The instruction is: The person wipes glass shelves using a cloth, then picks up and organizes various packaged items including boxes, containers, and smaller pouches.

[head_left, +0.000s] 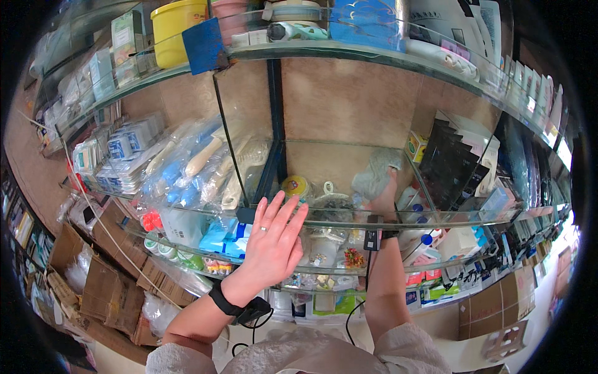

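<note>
My right hand (382,198) reaches over the front edge of a glass shelf (336,156) and presses a crumpled grey cloth (376,171) against it. The cloth partly hides the fingers. My left hand (273,235) lies at the front edge of the same shelf, fingers stretched out and slightly spread, with a ring on one finger and nothing held. Below the glass, a round yellow-lidded tub (295,186) shows just beyond the left fingertips. Each wrist wears a dark strap with a small device and a black cable.
Plastic-wrapped brushes (215,159) fill the shelf to the left, beyond a dark upright post (276,118). Black boxes (450,163) stand to the right. A yellow bucket (178,34) and a blue box (364,25) sit on the shelf above. Cardboard boxes (112,290) lie at lower left.
</note>
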Action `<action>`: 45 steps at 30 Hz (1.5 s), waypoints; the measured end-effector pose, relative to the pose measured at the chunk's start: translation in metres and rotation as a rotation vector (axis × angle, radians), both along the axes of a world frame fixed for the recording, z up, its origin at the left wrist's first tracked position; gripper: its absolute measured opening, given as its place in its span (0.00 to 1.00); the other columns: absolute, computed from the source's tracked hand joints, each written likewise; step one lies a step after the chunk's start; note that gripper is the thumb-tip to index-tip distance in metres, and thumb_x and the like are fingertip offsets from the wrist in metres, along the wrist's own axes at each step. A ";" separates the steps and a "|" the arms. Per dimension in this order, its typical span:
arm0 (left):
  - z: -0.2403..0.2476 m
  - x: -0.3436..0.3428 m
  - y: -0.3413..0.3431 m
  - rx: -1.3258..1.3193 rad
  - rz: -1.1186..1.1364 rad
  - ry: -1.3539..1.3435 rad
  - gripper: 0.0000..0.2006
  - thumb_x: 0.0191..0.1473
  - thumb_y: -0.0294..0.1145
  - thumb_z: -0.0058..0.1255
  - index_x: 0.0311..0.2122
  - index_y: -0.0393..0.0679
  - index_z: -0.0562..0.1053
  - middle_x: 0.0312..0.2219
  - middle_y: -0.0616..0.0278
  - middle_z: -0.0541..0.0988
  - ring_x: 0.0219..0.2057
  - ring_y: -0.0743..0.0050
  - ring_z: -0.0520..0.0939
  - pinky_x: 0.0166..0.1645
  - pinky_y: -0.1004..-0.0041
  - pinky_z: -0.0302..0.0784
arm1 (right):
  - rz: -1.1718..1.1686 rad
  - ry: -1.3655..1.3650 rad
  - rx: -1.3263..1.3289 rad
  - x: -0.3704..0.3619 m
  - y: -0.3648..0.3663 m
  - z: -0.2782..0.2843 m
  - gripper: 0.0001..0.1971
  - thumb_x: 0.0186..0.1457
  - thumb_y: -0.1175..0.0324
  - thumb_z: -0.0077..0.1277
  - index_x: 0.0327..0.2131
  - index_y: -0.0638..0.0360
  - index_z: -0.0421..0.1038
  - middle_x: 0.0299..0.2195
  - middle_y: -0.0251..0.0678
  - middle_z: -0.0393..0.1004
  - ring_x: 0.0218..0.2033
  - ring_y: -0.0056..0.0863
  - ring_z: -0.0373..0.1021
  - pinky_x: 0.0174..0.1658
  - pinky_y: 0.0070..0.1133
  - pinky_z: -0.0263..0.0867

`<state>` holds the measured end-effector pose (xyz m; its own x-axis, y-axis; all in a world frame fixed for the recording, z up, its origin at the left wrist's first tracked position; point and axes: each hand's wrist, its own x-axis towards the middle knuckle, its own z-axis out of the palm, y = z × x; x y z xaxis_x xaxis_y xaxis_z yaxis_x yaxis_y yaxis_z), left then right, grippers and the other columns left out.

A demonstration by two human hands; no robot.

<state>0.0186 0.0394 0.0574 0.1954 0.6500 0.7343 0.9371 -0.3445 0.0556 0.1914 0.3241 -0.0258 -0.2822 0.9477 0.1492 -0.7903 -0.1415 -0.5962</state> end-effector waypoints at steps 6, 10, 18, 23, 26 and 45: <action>0.002 0.000 -0.002 0.004 -0.007 -0.007 0.26 0.40 0.25 0.45 0.50 0.36 0.62 0.51 0.48 0.61 0.55 0.44 0.58 0.58 0.49 0.47 | 0.124 0.041 0.061 -0.032 0.000 -0.020 0.18 0.57 0.53 0.32 0.39 0.52 0.67 0.34 0.34 0.71 0.31 0.30 0.70 0.37 0.30 0.67; 0.003 0.001 -0.004 0.002 0.002 -0.020 0.26 0.40 0.24 0.45 0.50 0.36 0.62 0.51 0.48 0.62 0.55 0.44 0.58 0.58 0.50 0.47 | 0.188 0.042 0.054 -0.072 -0.025 -0.007 0.17 0.55 0.56 0.32 0.40 0.53 0.65 0.34 0.35 0.70 0.33 0.31 0.69 0.38 0.29 0.66; 0.002 0.001 -0.005 0.034 -0.019 -0.051 0.26 0.41 0.25 0.45 0.50 0.37 0.62 0.50 0.48 0.63 0.55 0.45 0.59 0.59 0.51 0.47 | 0.326 0.020 0.066 -0.124 -0.052 0.013 0.16 0.51 0.64 0.33 0.42 0.56 0.62 0.37 0.37 0.68 0.36 0.32 0.67 0.41 0.27 0.63; 0.003 0.001 -0.005 0.022 -0.037 -0.044 0.26 0.40 0.24 0.45 0.50 0.37 0.62 0.50 0.49 0.63 0.55 0.47 0.59 0.59 0.52 0.49 | 0.359 0.016 0.063 -0.147 -0.068 0.022 0.18 0.48 0.69 0.33 0.44 0.58 0.60 0.39 0.38 0.67 0.38 0.32 0.66 0.43 0.26 0.61; 0.003 0.000 -0.006 0.017 -0.034 -0.046 0.27 0.40 0.24 0.45 0.51 0.38 0.62 0.49 0.49 0.63 0.55 0.47 0.59 0.58 0.52 0.50 | 0.368 0.007 0.074 -0.139 -0.076 0.023 0.19 0.46 0.72 0.33 0.45 0.59 0.59 0.40 0.39 0.66 0.40 0.33 0.65 0.44 0.25 0.60; 0.005 -0.004 -0.008 0.020 -0.046 -0.027 0.26 0.42 0.22 0.41 0.51 0.36 0.61 0.51 0.49 0.61 0.56 0.46 0.58 0.59 0.52 0.47 | -0.403 -0.648 0.336 0.104 -0.107 -0.044 0.33 0.35 0.91 0.33 0.52 0.65 0.51 0.46 0.44 0.62 0.48 0.35 0.60 0.52 0.21 0.53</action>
